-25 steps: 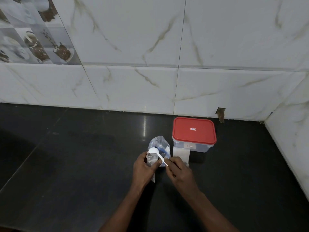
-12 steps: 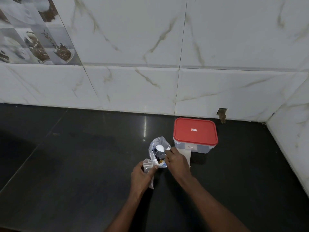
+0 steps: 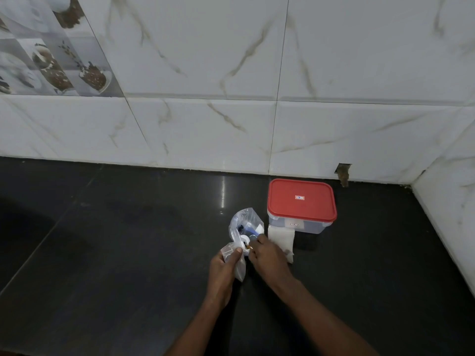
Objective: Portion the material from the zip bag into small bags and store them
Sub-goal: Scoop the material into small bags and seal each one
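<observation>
Since the shot half a sec. earlier, the white spoon (image 3: pixel 243 238) had been drawn back out of the mouth of the zip bag (image 3: pixel 248 219) and brought down to the small bag (image 3: pixel 235 260), nearer the wrists. The spoon's handle was pinched in the right hand (image 3: pixel 267 256), fingers curled round it. The small bag was gripped by the left hand (image 3: pixel 222 271), thumb pressed over its top edge, mouth turned toward the spoon. The zip bag was stood open just beyond both hands; whether it touched the small bag could not be told.

A speck of orange-brown material was seen at the spoon's edge, betw. the two hands. How much lay in the small bag could not be made out. Portioning was judged underway and prob. early: one small bag in filling, none seen sealed. A white stack (image 3: pixel 281 235) of what appeared to be spare bags was propped beyond the right hand against a red-lidded box (image 3: pixel 300 201). The box was closed, so storing was judged not yet begun, though its contents were hidden.

Work was carried out on a dark polished counter (image 3: pixel 128 253), w/ a light streak reflected beyond the hands. White marble-look wall tiles (image 3: pixel 205 124) were set behind, a picture tile (image 3: pixel 51 60) of cups far to the left, a chipped gap (image 3: pixel 343 173) at the wall's foot beyond the box, and a side wall (image 3: pixel 452 188) to the right.
</observation>
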A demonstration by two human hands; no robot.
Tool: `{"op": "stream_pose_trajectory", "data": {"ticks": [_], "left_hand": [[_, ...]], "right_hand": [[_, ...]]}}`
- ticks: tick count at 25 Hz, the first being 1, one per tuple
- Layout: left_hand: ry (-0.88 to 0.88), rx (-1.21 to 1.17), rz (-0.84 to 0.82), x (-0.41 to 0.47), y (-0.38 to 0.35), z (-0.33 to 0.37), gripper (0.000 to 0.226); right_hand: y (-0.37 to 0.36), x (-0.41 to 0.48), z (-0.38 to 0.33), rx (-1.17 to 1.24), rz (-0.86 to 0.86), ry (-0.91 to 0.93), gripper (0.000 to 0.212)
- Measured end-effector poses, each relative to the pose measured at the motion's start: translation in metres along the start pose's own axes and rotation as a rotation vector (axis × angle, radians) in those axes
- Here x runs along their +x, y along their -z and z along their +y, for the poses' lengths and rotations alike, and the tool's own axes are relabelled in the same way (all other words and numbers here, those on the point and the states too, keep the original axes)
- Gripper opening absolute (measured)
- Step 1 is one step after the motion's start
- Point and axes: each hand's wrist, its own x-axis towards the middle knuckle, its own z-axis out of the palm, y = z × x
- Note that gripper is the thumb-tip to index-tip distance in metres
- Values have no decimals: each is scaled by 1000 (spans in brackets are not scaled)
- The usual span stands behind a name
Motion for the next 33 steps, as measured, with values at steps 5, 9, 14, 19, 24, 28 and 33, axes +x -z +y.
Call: {"op": "stream_pose_trajectory", "data": {"ticks": [5, 9, 14, 19, 24, 28, 33], "left_hand": [[-89, 153, -10, -7, -9, 13, 17], [-104, 268, 9, -1, -8, 12, 33], [-135, 387, 40, 1, -2, 8, 51], [-149, 424, 93, 2, 1, 13, 39], [-167, 451, 98, 2, 0, 18, 34], [-170, 468, 124, 2, -1, 20, 28], [-155, 459, 133, 0, -2, 22, 24]], "right_hand": [[10, 13, 4, 480, 142, -318, 19], [22, 16, 10, 957, 172, -648, 12], [23, 17, 18, 1188, 243, -753, 8], [42, 10, 15, 1077, 310, -632, 13], [56, -16, -4, 874, 364, -263, 14], [25, -38, -5, 313, 497, 204, 10], [2, -56, 10, -112, 611, 603, 19]]}}
